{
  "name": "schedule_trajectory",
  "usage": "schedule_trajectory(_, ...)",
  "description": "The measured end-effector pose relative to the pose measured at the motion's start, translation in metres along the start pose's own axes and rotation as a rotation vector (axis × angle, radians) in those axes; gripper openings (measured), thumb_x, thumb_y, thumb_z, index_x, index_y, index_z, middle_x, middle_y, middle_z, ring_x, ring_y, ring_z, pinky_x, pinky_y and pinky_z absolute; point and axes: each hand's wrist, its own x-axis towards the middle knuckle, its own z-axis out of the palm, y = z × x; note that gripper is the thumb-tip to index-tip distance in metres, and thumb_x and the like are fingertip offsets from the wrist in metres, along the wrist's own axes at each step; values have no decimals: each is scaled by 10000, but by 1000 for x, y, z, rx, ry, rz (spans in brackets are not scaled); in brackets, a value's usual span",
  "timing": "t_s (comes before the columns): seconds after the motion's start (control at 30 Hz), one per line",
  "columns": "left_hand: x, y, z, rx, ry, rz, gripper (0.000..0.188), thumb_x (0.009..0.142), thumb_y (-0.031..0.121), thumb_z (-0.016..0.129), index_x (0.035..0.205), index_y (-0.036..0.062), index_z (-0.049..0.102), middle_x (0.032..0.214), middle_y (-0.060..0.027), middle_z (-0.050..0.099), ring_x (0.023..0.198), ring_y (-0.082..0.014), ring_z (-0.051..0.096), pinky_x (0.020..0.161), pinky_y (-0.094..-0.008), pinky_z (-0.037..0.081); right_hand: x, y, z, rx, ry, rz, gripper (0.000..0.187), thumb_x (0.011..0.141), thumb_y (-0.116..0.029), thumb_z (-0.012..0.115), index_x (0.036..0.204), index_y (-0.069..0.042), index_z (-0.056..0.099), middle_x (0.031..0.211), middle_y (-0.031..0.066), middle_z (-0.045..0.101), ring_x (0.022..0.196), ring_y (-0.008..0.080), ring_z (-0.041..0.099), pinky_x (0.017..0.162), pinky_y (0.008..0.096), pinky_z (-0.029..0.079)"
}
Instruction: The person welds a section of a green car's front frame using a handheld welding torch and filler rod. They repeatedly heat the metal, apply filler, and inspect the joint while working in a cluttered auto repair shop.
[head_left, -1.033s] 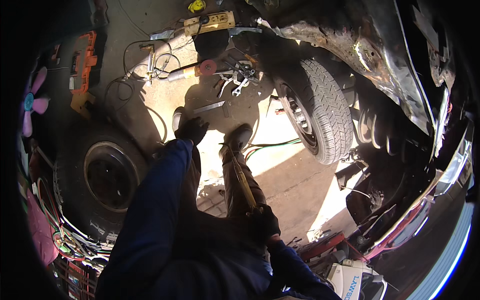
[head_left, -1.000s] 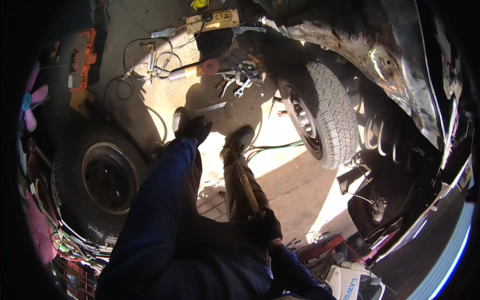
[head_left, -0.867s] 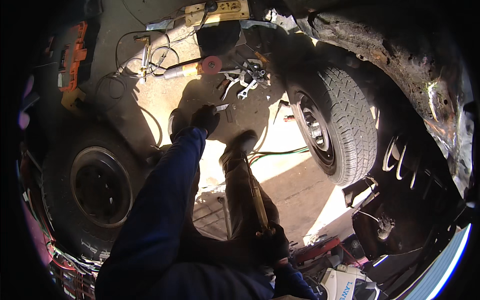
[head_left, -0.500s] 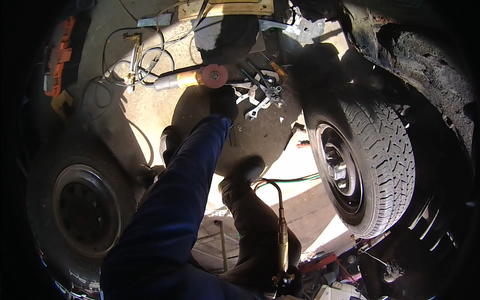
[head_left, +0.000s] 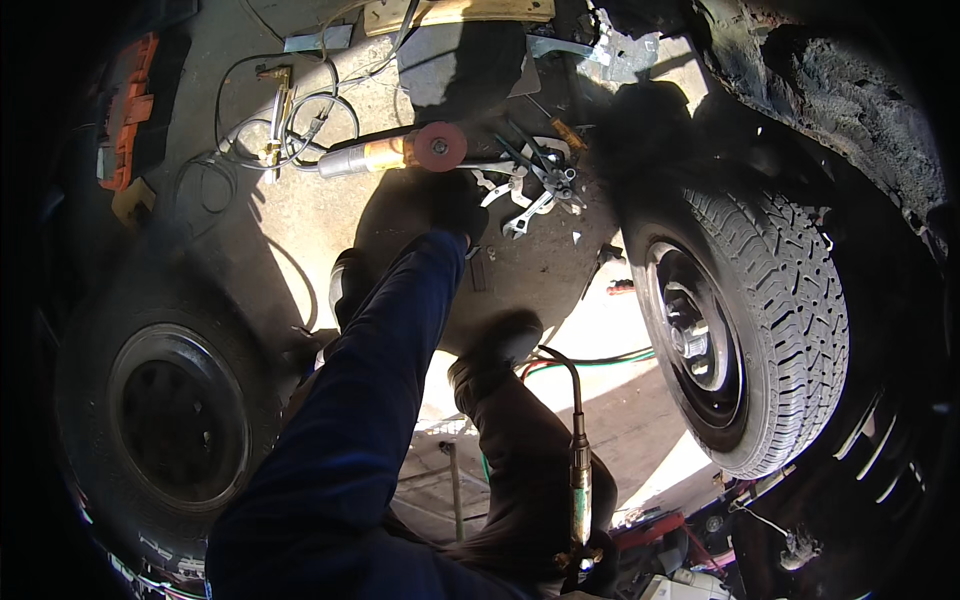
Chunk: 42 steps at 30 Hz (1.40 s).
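My left arm, in a dark blue sleeve, reaches out over a dark round plate point(head_left: 520, 290) on the floor. In deep shadow, the dark-gloved left hand point(head_left: 460, 208) is just below an angle grinder point(head_left: 385, 155) with a reddish disc. Its fingers cannot be made out. Right of that hand lie an adjustable wrench point(head_left: 522, 218), locking pliers and other hand tools. At the lower edge my right hand point(head_left: 602, 572), dark and partly cut off, is closed at the valve end of a brass gas torch point(head_left: 580, 490). Red and green hoses point(head_left: 610, 360) run from the torch's upper end.
A wheel with a knobbly tyre point(head_left: 770, 340) stands at right, another wheel point(head_left: 175, 420) at left. Cables and a brass torch-like tool point(head_left: 277, 125) lie at upper left, near an orange tool point(head_left: 130, 110). A screwdriver point(head_left: 568, 132) lies beyond the wrenches. Rough dark bodywork point(head_left: 840, 110) overhangs upper right.
The whole view has shifted slightly, so things sit a little further right. The left hand remains near the grinder, and the torch stays at the right hand.
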Motion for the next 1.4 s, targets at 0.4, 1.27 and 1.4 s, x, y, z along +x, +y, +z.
schedule_trajectory(0.4, -154, 14, -159, -273, -177, -143, 248, 939, 198, 584, 1102, 26, 654, 1089, -267, 718, 1080, -460, 689, 966, -526, 544, -40, -31, -3, -985, -261, -909, 293, 1071, -285, 658, 1276, -77, 637, 1000, 189, 739, 886, 356, 767, 773, 453, 625)
schedule_trajectory(1.27, -39, 25, -292, 23, 162, 193, 223, 1031, 320, 613, 1120, 131, 691, 1066, -158, 764, 942, -368, 753, 813, -512, 589, -44, 22, 15, -1242, -241, -1230, 276, 998, -398, 745, 1088, -148, 669, 1222, 164, 644, 971, 410, 717, 768, 521, 615)
schedule_trajectory(1.4, -83, 20, -339, -15, 191, 44, 250, 1038, 364, 627, 1038, 127, 705, 1031, -150, 755, 939, -381, 737, 804, -512, 578, -45, 23, 17, -1274, -254, -1184, 257, 1010, -402, 727, 1089, -163, 676, 1160, 176, 630, 913, 421, 697, 734, 541, 590)
